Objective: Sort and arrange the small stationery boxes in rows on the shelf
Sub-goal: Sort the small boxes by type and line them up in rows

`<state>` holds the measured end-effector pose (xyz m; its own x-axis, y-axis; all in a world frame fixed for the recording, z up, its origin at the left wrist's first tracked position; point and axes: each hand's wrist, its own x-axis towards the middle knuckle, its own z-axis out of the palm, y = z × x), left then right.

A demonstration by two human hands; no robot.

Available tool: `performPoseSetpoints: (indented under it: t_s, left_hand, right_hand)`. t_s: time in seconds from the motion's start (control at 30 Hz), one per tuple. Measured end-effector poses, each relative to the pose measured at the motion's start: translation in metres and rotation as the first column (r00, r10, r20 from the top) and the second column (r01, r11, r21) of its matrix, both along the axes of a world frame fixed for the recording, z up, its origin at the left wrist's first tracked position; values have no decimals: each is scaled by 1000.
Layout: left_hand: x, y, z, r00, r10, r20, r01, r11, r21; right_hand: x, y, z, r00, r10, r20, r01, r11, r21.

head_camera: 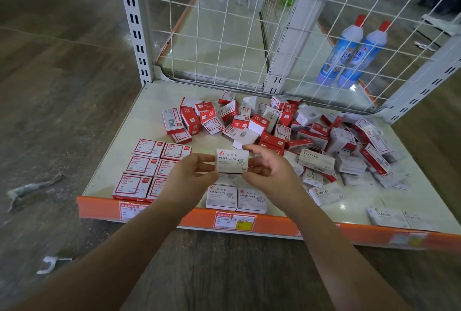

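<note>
Both hands hold one white paper clips box [232, 161] above the low shelf [119, 161]. My left hand [189, 175] pinches its left end, my right hand [269, 173] its right end. Under it, two white paper clips boxes [235, 198] lie side by side at the shelf's front edge. To the left, red paper clips boxes [147, 168] lie flat in two columns of three. A jumbled heap of red and white boxes [287, 126] covers the back and right of the shelf. White staples boxes [389, 215] lie at the front right.
A white wire grid panel [224, 36] stands behind the shelf, between slotted uprights [134, 23]. Two blue bottles with red caps [349, 53] stand beyond the grid. An orange price strip [234, 220] with labels runs along the front edge. Dark wood floor surrounds the unit.
</note>
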<state>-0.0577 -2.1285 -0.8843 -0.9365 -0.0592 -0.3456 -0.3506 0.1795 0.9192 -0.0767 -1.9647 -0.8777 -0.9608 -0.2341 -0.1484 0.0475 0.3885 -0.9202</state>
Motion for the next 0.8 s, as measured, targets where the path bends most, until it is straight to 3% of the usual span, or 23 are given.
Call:
performPoseSetpoints:
  t_s: [0.57,0.67,0.8]
  left_hand:
    - [-2,6,-4,998,-68,-10,68,995,-73]
    - [-2,8,-7,989,-136,-60,115,957,-267]
    - [3,14,-8,951,-294,-95,179,774,-607]
  right_hand:
    - [1,16,2,997,33,-70,-27,996,85]
    - [0,23,2,998,3,-66,9,984,175]
    - [-4,34,2,998,-16,-58,32,954,298]
